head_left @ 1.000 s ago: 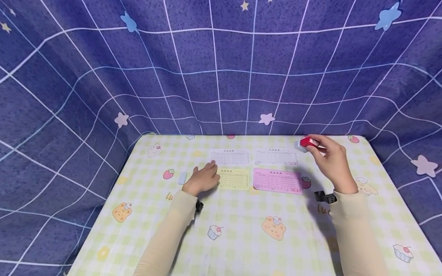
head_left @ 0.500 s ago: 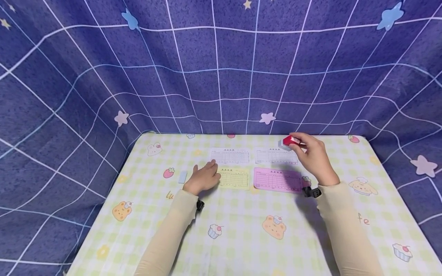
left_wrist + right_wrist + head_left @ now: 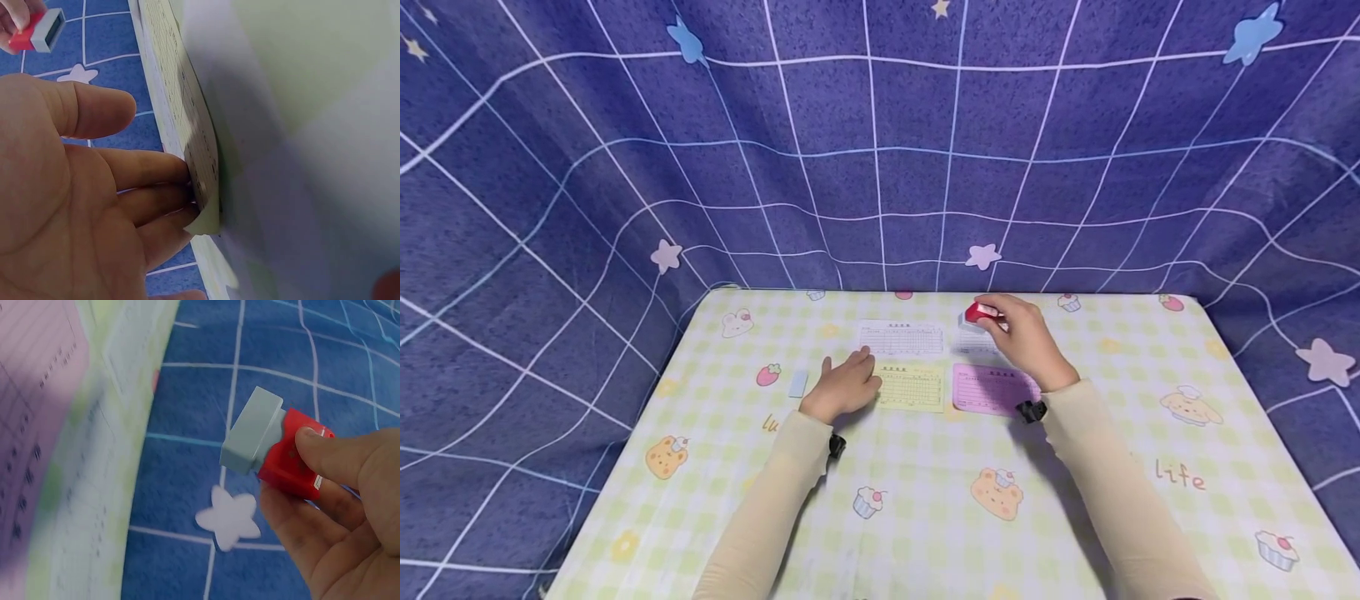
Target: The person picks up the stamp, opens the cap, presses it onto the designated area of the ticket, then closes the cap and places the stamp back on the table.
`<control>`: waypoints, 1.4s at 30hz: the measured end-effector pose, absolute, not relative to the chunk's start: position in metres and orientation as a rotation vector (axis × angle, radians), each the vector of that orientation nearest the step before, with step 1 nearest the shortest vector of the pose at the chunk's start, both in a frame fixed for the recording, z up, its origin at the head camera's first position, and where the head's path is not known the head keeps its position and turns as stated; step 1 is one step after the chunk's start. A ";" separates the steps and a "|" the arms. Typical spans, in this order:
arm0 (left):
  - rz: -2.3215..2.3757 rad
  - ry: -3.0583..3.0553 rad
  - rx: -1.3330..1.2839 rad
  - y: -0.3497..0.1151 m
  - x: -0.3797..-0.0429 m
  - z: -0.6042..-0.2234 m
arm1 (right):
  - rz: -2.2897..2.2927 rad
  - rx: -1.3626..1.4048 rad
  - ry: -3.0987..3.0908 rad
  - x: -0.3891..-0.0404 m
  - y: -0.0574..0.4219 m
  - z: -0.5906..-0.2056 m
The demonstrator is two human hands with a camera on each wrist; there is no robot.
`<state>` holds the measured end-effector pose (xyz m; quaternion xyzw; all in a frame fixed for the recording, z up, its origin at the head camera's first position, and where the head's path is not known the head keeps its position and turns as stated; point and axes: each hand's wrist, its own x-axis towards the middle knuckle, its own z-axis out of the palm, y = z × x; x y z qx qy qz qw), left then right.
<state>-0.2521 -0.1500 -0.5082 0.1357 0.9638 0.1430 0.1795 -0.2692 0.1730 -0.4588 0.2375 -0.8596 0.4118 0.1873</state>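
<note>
A red stamp with a grey base [image 3: 979,313] is pinched between the thumb and fingers of my right hand [image 3: 1032,342]. It is raised over the right white form slip [image 3: 972,342], partly covering it in the head view. In the right wrist view the stamp [image 3: 290,453] lies sideways to the camera. My left hand [image 3: 842,387] lies with extended fingers at the left edges of the yellow slip [image 3: 916,390] and the left white slip [image 3: 901,338]. The left wrist view shows fingertips on the yellow slip [image 3: 190,119], whose near corner curls up. A pink slip [image 3: 988,392] lies below the right hand.
A small pale blue rectangle [image 3: 798,384] lies left of the left hand. The table has a green checked cloth [image 3: 940,542] with printed bears, cupcakes and strawberries. Behind its far edge hangs a blue gridded curtain [image 3: 917,192] with stars.
My right hand has carried the stamp leftward, from right of the slips to above the right white one. The left hand has stayed in place.
</note>
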 end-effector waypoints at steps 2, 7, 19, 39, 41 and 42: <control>0.411 2.724 0.381 -0.150 -0.252 -0.508 | 1.164 0.685 -2.443 -0.271 0.166 -0.460; 0.415 2.722 0.380 -0.150 -0.252 -0.508 | 1.146 0.728 -2.501 -0.275 0.153 -0.466; 0.399 2.704 0.379 -0.149 -0.250 -0.505 | 1.047 0.751 -2.604 -0.288 0.130 -0.476; 0.421 2.694 0.370 -0.149 -0.250 -0.506 | 0.944 0.803 -2.691 -0.291 0.112 -0.501; 0.423 2.693 0.372 -0.149 -0.250 -0.505 | 0.932 0.809 -2.698 -0.292 0.111 -0.502; 0.423 2.693 0.373 -0.149 -0.250 -0.505 | 0.927 0.809 -2.703 -0.292 0.110 -0.503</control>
